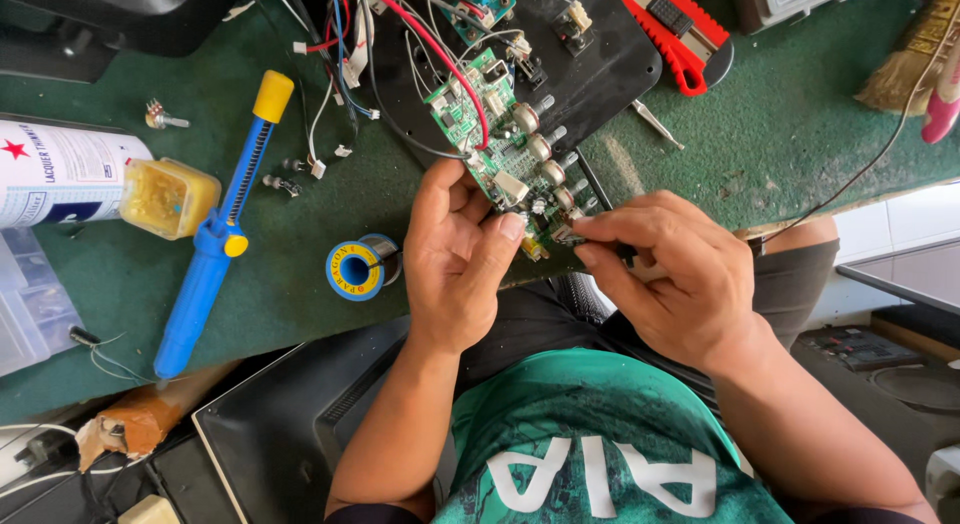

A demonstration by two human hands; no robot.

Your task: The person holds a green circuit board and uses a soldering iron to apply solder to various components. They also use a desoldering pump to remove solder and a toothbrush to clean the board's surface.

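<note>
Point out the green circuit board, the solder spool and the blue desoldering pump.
green circuit board (487, 134), head view, middle of the board.
solder spool (354, 271), head view, blue-and-yellow end face.
blue desoldering pump (200, 284), head view, lower barrel.

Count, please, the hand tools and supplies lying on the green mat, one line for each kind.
Blue desoldering pump with yellow knob: 1
Spool of solder wire: 1
Red utility knife: 1
Metal tweezers: 1
White can lying on its side: 1
Small yellow jar: 1
Total: 6
The green circuit board, held by left hand and right hand, is not counted.
</note>
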